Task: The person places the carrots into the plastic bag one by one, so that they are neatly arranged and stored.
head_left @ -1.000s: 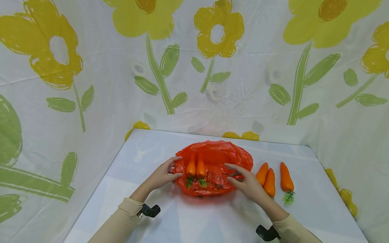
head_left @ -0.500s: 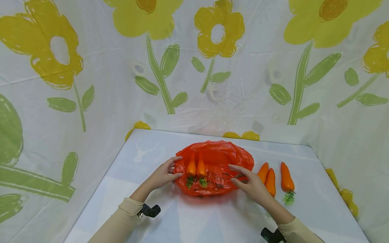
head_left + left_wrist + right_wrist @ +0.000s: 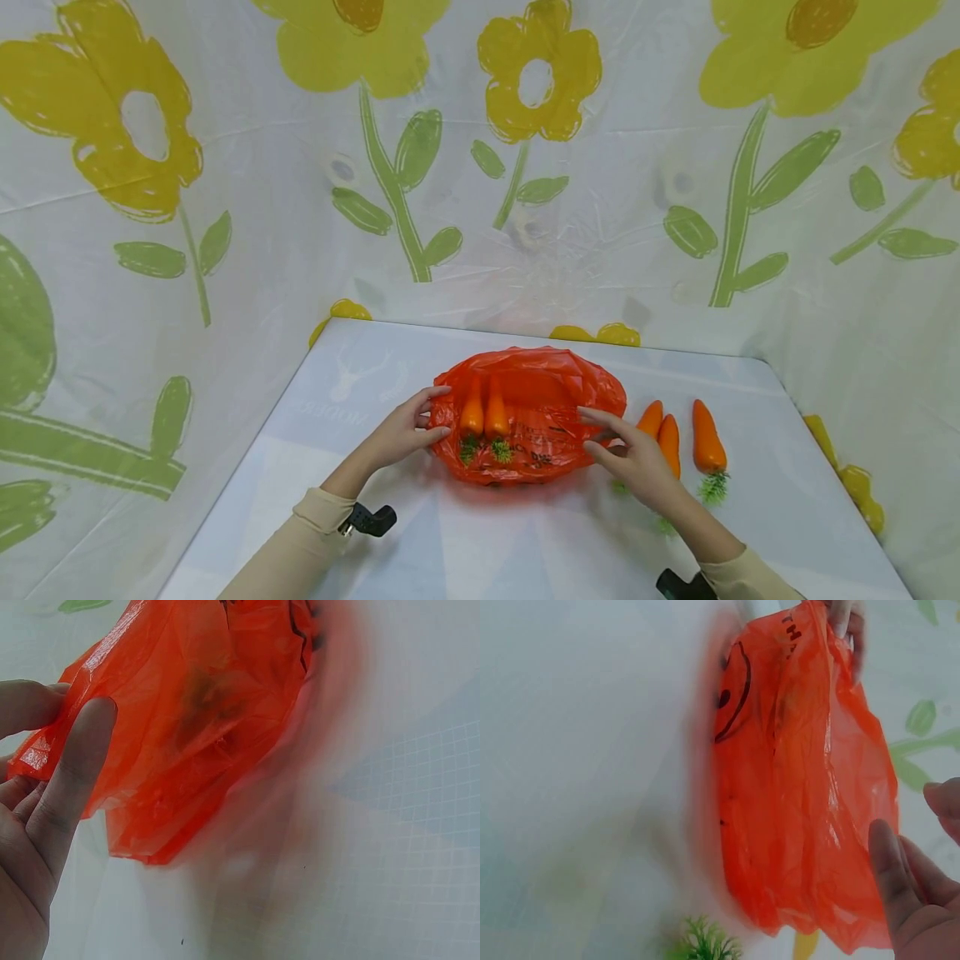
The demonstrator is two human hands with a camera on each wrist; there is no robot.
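A red plastic bag [image 3: 543, 383] with black print lies on the table, its mouth spread open. Inside its left part, two orange carrots [image 3: 496, 417] lie side by side, green tops toward the front. My left hand [image 3: 397, 433] pinches the bag's left rim between thumb and fingers; the left wrist view shows the film [image 3: 49, 742] in that grip. At the bag's right side is my right hand [image 3: 637, 462], thumb and fingers apart with nothing held. Three more carrots lie to the right: a pair [image 3: 670, 442] partly hidden by my right hand, and a single one [image 3: 707, 442].
The white table [image 3: 487, 550] has a faint pale pattern. Behind and beside it hangs a curtain [image 3: 600, 242] printed with yellow flowers. Green carrot leaves [image 3: 705, 941] show near the bag's bottom edge in the right wrist view.
My right hand has drifted to the right, from over the bag's right part to its right edge, covering more of the paired carrots. The left hand and the bagged carrots stay put.
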